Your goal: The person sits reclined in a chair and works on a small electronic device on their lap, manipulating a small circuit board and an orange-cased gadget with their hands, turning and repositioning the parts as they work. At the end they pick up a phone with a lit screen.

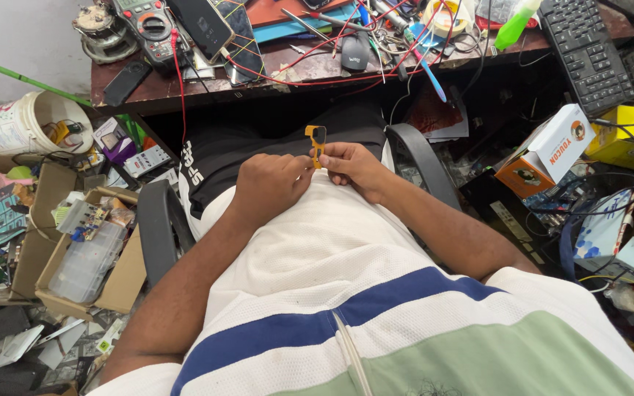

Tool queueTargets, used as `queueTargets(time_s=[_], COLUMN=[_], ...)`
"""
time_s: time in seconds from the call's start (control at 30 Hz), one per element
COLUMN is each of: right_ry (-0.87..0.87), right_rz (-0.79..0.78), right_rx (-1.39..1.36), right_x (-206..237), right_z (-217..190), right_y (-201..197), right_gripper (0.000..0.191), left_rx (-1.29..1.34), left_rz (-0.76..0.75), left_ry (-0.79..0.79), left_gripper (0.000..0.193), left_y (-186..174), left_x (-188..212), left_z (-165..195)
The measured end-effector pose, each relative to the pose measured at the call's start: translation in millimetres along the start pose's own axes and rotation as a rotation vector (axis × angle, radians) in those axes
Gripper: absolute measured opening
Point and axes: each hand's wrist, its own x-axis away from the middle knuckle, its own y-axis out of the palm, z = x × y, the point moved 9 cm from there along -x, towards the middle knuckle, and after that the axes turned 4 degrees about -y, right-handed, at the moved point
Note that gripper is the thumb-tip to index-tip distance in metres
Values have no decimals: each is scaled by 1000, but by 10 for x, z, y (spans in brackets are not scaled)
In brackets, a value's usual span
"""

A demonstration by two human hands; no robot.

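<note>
Over my lap, just below the worktop point(185, 86) edge, both my hands meet on a small orange flex strip point(316, 144). Right hand point(354, 167) fingers pinch its lower end; left hand point(269, 185) is curled shut beside it, thumb seemingly touching the strip, though the contact is hard to see. Strip stands upright, long axis vertical, looped end poking above my fingertips. Right hand is nearer and carries it.

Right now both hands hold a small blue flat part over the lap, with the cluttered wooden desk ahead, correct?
Not quite: the small flat part is orange-yellow, not blue. The head view shows the left hand and right hand pinching it over the lap, with the cluttered wooden desk ahead.
</note>
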Motion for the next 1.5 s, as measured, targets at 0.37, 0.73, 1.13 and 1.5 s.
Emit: queueTargets(time_s=[0.37,0.73,1.13,1.5], right_ry=[-4,33,-1,-4], right_rz=[-41,-38,-23,-19], right_rx=[63,-12,51,5], right_x=[-3,-25,12,19], right_z=[7,122,5,-39], right_y=[-10,-46,-8,47], right_gripper=[33,30,32,35], left_rx=[94,40,94,80], left_rz=[-161,-173,-65,-49], left_ry=[-120,-70,-103,-69], left_gripper=[17,12,12,12], left_y=[220,203,62,41], left_x=[24,5,-22,-21], left_z=[-155,-95,-105,-79])
